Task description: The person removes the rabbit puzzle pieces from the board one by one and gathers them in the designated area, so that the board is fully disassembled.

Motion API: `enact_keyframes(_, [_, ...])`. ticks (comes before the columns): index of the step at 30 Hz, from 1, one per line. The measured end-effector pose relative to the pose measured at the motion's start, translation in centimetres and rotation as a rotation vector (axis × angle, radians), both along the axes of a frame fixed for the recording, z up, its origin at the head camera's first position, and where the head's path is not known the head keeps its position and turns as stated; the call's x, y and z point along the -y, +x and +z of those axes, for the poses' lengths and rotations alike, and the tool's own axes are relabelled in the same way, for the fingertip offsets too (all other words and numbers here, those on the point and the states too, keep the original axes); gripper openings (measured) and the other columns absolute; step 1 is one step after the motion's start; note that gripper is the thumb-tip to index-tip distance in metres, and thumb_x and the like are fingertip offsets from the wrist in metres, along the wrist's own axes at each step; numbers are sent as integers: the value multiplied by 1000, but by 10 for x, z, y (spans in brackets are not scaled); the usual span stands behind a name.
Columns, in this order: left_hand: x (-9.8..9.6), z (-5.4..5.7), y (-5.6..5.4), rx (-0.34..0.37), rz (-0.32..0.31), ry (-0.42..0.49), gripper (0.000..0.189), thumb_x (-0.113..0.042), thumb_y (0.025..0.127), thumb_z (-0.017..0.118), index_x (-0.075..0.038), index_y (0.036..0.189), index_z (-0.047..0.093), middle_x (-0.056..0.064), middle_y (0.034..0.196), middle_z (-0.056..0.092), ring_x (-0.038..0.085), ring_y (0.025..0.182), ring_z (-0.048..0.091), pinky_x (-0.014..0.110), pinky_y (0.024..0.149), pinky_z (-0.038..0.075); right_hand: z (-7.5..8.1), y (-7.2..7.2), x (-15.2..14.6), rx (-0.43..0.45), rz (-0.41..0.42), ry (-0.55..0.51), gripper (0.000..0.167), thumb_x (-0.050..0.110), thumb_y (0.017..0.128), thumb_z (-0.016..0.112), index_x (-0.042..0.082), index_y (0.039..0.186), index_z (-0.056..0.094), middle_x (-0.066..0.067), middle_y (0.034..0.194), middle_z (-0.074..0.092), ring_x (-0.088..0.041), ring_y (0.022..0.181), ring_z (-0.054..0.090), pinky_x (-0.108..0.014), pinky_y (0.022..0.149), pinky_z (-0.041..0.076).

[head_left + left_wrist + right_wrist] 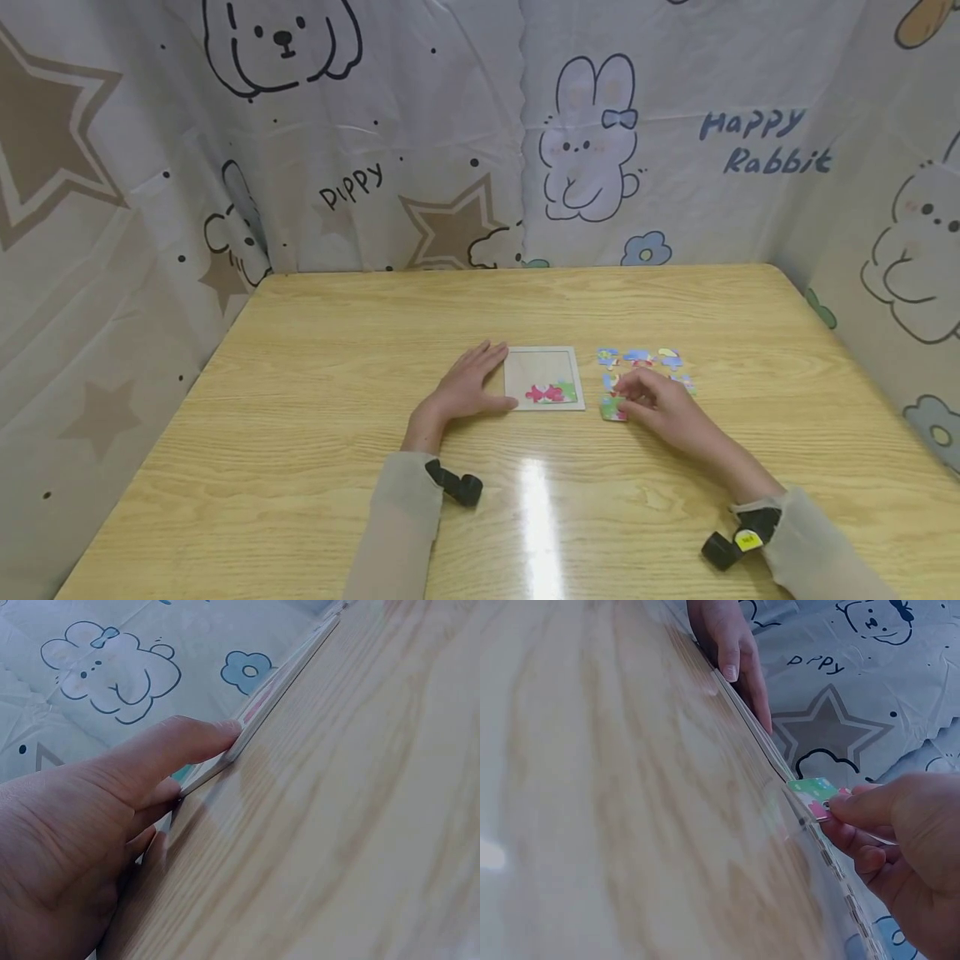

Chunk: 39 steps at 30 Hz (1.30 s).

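Observation:
My left hand (467, 385) lies along the left side of a pale wooden puzzle board (536, 367). Its thumb touches the lower left corner and its straight fingers reach the upper left one; the left wrist view shows the thumb (217, 735) against the rim. In the board's lower right part lie joined pink and green pieces (553, 392). Right of the board, my right hand (671, 412) pinches a green and pink puzzle piece (810, 793) between thumb and fingertips. The right wrist view shows that piece tilted up. My right hand partly hides the loose pieces under it.
Loose blue puzzle pieces (640, 357) lie in rows behind my right hand. The wooden table (337, 367) carries a bright light reflection at the front. A patterned cloth (450, 125) hangs behind the table and at both sides.

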<state>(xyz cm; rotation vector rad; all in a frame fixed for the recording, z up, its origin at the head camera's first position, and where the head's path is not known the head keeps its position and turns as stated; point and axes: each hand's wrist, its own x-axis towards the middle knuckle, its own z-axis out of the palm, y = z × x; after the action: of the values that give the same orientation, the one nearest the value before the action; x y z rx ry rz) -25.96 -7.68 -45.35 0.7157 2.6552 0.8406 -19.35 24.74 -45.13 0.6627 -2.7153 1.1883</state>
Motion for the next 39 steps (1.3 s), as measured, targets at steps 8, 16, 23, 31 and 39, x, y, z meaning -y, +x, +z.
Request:
enact_keyframes(8, [1, -1, 1, -4, 6, 9, 90, -45, 85, 71, -14, 156, 25, 4, 165, 20, 26, 155, 9, 45, 129, 7, -4, 0, -4, 30, 25, -26, 19, -5, 86, 68, -1, 103, 62, -10, 95, 68, 5, 79, 58, -16, 64, 55])
enact_keyframes(16, [1, -3, 1, -4, 2, 10, 90, -45, 85, 70, -13, 156, 26, 3, 165, 20, 25, 155, 8, 44, 129, 6, -5, -1, -8, 82, 17, 30, 17, 1, 87, 68, 3, 103, 62, -6, 91, 66, 3, 71, 50, -17, 57, 47])
enact_keyframes(23, [1, -2, 1, -3, -2, 0, 91, -45, 85, 70, -14, 156, 24, 2, 165, 19, 24, 156, 7, 42, 130, 6, -3, -3, -11, 149, 28, 40, 14, 3, 88, 68, 3, 102, 64, -4, 87, 64, 1, 69, 49, -17, 56, 46])
enact_keyframes(31, [0, -1, 0, 0, -5, 0, 91, -46, 85, 70, -14, 156, 24, 2, 166, 19, 24, 156, 7, 43, 130, 6, -1, -5, -15, 154, 65, 39, 15, 8, 89, 69, 4, 103, 65, -3, 87, 63, 0, 71, 50, -17, 58, 46])
enact_keyframes(39, [0, 0, 0, 6, 0, 3, 90, -46, 85, 70, -15, 156, 25, 1, 166, 19, 23, 156, 7, 43, 130, 5, -1, -13, -1, 109, 126, 6, 18, 10, 89, 69, 7, 106, 63, -5, 92, 64, -2, 70, 56, -18, 60, 50])
